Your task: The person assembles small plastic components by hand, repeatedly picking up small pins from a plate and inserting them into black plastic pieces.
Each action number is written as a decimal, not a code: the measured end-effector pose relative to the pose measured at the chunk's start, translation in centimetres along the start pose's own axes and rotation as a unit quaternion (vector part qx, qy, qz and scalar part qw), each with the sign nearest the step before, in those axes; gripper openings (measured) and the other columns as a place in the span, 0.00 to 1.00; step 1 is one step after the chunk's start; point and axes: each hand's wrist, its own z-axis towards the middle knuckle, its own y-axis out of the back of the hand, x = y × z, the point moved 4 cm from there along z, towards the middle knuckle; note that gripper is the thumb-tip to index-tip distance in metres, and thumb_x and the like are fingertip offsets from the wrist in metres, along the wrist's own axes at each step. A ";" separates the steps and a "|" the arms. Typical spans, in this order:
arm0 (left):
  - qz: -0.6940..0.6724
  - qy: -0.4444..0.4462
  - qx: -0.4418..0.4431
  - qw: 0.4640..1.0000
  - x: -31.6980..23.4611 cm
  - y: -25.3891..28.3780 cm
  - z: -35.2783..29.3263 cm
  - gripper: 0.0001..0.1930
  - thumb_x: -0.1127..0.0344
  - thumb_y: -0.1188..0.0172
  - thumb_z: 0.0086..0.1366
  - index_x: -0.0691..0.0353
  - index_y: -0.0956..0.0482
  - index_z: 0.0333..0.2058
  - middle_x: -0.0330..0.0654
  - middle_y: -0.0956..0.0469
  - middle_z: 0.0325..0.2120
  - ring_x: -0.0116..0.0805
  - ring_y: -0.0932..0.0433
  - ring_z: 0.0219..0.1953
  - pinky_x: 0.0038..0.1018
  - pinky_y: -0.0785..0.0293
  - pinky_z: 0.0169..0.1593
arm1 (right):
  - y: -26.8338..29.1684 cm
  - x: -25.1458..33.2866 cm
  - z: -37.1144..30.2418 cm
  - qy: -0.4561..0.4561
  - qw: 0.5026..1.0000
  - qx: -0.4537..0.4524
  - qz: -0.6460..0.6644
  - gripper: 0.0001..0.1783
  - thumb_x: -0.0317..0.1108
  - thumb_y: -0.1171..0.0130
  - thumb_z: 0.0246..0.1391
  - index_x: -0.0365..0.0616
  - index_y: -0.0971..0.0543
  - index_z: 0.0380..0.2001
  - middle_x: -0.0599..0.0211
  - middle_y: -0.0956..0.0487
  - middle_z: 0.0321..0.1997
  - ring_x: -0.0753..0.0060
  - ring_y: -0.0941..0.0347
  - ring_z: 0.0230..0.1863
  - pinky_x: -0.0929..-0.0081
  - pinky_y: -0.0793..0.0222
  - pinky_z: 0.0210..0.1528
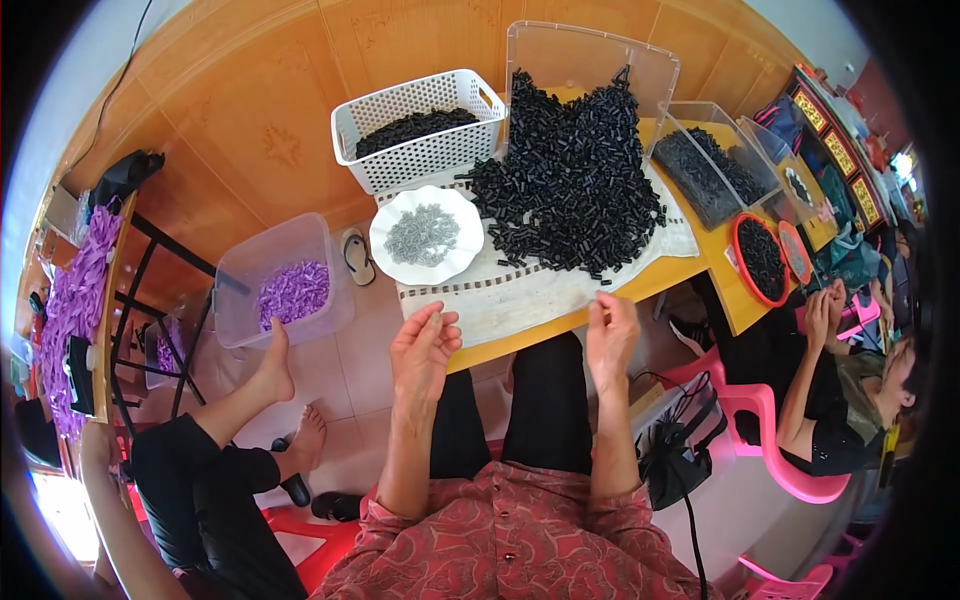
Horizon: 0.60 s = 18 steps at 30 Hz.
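Left hand [425,350] near white plate [470,242], right hand [612,338] near black tubes [575,180] on desk [728,292]; fingers curled, cannot tell if gripping anything.

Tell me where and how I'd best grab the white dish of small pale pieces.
Probably pinch the white dish by its near rim, coming from your side with the left hand, which is closest. That wavy rim is bare, the pale pieces sit mid-dish, and the white basket stands behind. Keep it level.
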 end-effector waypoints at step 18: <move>0.059 0.026 -0.020 0.998 2.7 2.6 -2.9 0.12 0.73 0.45 0.66 0.68 0.27 0.47 0.48 0.21 0.37 0.31 0.20 0.30 0.26 0.20 0.34 | -0.9 -2.2 3.2 -0.023 0.993 0.062 -0.100 0.09 0.30 0.38 0.50 0.40 0.23 0.35 0.58 0.25 0.33 0.55 0.26 0.32 0.62 0.30 0.34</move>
